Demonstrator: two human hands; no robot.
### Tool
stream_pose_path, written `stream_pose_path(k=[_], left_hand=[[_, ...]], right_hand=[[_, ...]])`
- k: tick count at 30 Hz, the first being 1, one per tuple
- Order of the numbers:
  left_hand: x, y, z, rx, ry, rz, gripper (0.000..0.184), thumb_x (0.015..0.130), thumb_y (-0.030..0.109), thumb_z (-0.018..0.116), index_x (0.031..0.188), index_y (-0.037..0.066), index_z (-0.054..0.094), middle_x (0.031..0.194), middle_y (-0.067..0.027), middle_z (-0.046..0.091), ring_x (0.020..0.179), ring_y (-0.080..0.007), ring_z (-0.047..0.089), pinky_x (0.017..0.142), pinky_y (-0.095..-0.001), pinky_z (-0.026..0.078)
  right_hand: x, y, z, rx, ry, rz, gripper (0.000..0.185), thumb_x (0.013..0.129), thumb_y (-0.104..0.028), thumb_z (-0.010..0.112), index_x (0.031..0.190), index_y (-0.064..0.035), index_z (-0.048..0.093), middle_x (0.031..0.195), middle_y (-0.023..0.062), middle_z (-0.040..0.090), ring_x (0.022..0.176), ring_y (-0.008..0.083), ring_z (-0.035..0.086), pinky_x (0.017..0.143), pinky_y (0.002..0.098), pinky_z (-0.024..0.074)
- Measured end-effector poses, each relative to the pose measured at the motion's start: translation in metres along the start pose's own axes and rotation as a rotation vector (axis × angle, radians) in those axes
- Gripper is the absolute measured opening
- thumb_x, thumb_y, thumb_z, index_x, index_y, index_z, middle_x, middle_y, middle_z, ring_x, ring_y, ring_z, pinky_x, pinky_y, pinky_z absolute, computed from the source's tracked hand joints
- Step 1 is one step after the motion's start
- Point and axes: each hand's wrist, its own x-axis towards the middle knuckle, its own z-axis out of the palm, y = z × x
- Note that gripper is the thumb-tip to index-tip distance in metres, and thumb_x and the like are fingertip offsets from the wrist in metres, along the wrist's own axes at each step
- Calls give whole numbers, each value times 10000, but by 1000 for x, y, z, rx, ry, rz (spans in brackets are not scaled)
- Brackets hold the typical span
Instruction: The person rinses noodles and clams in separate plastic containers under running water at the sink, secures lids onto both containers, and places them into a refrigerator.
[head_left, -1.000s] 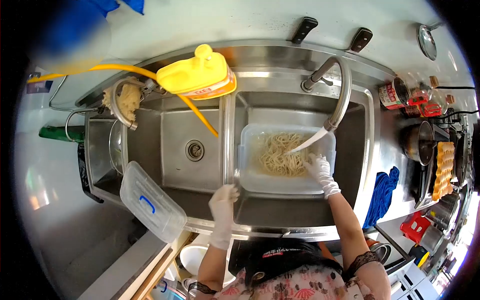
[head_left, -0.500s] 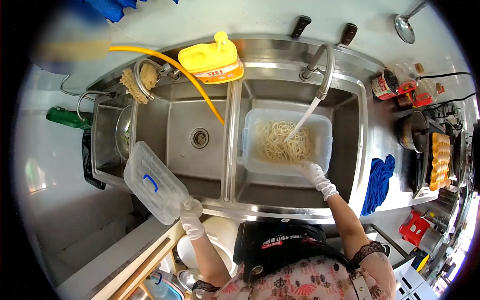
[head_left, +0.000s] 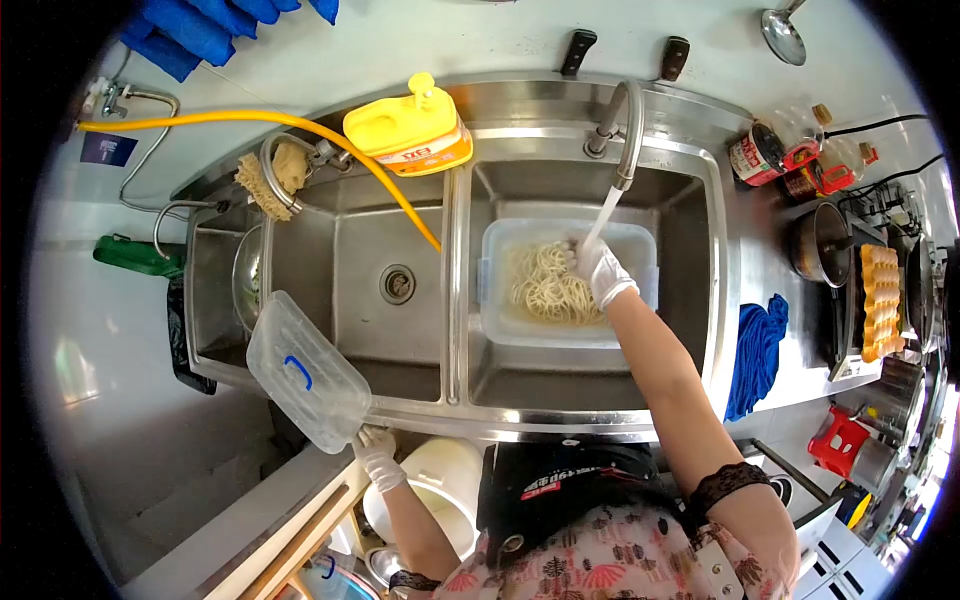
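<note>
Cannot tell either grip; rough stirring by the right hand (head_left: 605,274) could spill noodles (head_left: 550,292), a left hand (head_left: 377,458) nudge could topple the lid (head_left: 318,385).

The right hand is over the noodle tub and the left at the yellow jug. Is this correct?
The place of the left hand is wrong: the head view shows it at the clear lid. The right hand is over the noodle tub.

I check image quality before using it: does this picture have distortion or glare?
Head view: wide-angle distortion bows the long stainless-steel sink; head view: highlights shine on its front rim; head view: the white-gloved right hand is well lit.
</note>
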Motion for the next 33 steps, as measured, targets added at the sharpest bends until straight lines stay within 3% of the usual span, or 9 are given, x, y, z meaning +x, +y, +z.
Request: stream_pose_path(k=[3, 6, 8, 10, 13, 16, 19, 23, 33], left_hand=[[18, -15, -42, 9, -399, -38, 450, 949, 250, 320, 1326, 23, 413, 1295, -103, 513, 1178, -271, 485, 1100, -504, 126], [34, -22, -113, -79, -596, 39, 407, 923, 219, 340, 1243, 27, 502, 1214, -65, 578, 1135, -217, 514, 1099, -471, 177], [31, -28, -93, -364, -233, -141, 357, 911, 202, 369, 1178, 42, 543, 1174, -52, 599, 1097, -194, 536, 1080, -440, 233], [35, -42, -89, -526, -264, -313, 319, 910, 205, 391, 1147, 80, 564, 1148, -8, 614, 1089, -189, 539, 1061, -445, 275], [28, -60, -93, -819, -184, -651, 279, 899, 205, 433, 1109, 107, 589, 1113, 18, 628, 1075, -189, 541, 1032, -435, 326], [13, -82, -108, -1520, 227, -1059, 270, 869, 195, 493, 1088, 77, 599, 1087, -34, 626, 1059, -202, 543, 1003, -391, 350], [-5, -117, -142, -2005, 500, -1106, 273, 839, 186, 553, 1067, 47, 610, 1060, -85, 623, 1043, -215, 544, 974, -348, 373], [-19, -129, -244, -2073, 566, -903, 138, 782, 136, 655, 895, 88, 591, 992, -100, 634, 941, -195, 562, 898, -344, 407], [27, -64, -345, -2063, 155, -377, 252, 770, 171, 679, 972, 39, 606, 801, -7, 589, 731, -106, 538, 675, -232, 434]], right_hand=[[-1, 0, 5, 8, -11, 26, 160, 902, -181, 482, 784, -73, 495, 585, 15, 466, 509, 127, 446, 445, 228, 368], [11, 20, -16, -119, -123, -189, 195, 883, -114, 468, 1037, -23, 546, 763, 74, 551, 658, 194, 531, 538, 265, 451], [-10, 13, -14, 187, -48, 80, 237, 897, -132, 441, 1067, 2, 539, 908, 105, 601, 799, 240, 582, 675, 343, 506], [12, 23, -33, -483, -200, -180, 294, 928, -163, 381, 1103, 21, 530, 1021, 127, 610, 874, 281, 599, 766, 388, 513], [2, 8, -26, 118, -19, 172, 282, 934, -194, 361, 1024, -3, 548, 933, 102, 601, 808, 281, 581, 751, 385, 492], [71, 34, -72, -521, -410, -239, 217, 916, -191, 385, 938, -45, 544, 840, 89, 565, 746, 271, 549, 717, 371, 461], [66, 26, -54, 441, -895, 162, 174, 895, -175, 400, 824, -73, 521, 733, 76, 497, 687, 259, 503, 670, 359, 425], [-47, -28, -4, -972, -23, -255, 296, 851, -269, 529, 1011, -27, 590, 922, 141, 612, 878, 285, 586, 800, 372, 457], [-81, -172, -5, -1443, 498, -1278, 512, 788, -147, 608, 1260, -45, 437, 1101, 182, 553, 999, 350, 550, 847, 429, 467]])
